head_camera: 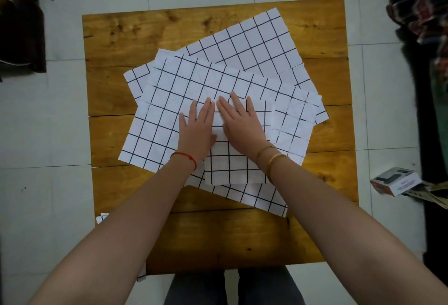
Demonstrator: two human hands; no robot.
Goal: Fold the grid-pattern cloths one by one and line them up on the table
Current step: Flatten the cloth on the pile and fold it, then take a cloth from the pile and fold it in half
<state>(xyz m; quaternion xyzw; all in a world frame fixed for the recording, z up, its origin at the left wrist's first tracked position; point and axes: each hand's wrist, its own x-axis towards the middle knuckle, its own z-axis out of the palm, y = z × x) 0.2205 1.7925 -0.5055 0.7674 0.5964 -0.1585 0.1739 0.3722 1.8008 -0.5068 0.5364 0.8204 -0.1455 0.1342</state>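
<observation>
A wooden plank table stands on a pale tiled floor. Several white grid-pattern cloths lie overlapping across its middle, at different angles. Another small piece of grid cloth shows at the table's near left edge.

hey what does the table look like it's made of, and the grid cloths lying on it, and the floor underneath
The table looks like wooden planks with a glossy amber finish: knots, grain and board seams show. The grid-pattern cloths seem thin woven fabric, matte white with black lines, holding fold creases; they could be a stiff paper-like sheet. The floor looks like pale glazed tile, with straight grout lines.
</observation>
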